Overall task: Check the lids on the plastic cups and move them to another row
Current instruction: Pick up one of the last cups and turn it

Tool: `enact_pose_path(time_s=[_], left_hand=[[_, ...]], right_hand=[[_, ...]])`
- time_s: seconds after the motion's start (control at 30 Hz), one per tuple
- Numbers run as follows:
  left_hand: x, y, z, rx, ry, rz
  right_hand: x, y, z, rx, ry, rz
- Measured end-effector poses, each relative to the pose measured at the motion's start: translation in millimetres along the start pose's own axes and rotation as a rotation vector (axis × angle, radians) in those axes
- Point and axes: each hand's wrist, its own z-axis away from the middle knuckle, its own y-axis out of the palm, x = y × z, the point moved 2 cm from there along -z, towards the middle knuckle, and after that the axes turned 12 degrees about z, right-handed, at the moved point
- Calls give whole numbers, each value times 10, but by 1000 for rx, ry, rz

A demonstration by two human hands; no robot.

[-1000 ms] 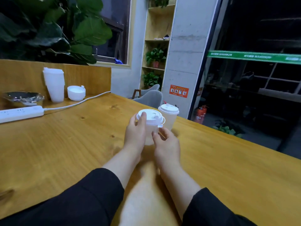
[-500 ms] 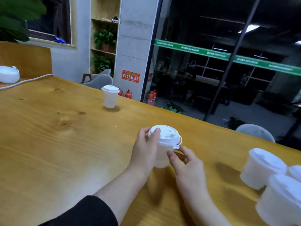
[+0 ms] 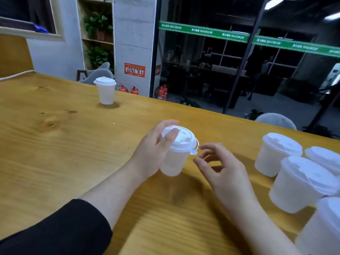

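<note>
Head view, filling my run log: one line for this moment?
left hand: holds cup | lid: on | right hand: beside, off cup | lone cup: far

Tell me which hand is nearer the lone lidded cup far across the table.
Left. The left hand grips another cup, nearer the lone cup; the right hand hovers farther right.

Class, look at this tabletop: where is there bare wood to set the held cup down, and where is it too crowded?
Free: the wide stretch of table between the lone lidded cup at the far edge and the left hand gripping the held cup; also the near strip between the two forearms. Crowded: the right end, where the cluster of lidded cups stands beyond the right hand.
</note>
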Motion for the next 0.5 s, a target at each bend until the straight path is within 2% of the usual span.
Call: enact_pose_path(time_s=[0.17, 0.33, 0.5], left_hand=[[32, -46, -44, 10, -17, -30], [66, -65, -70, 12, -10, -45], [60, -50, -71, 50, -16, -48]], right_hand=[[71, 58, -41, -108, -219, 145], [178, -45, -83, -145, -116, 10], [274, -2, -223, -156, -138, 65]])
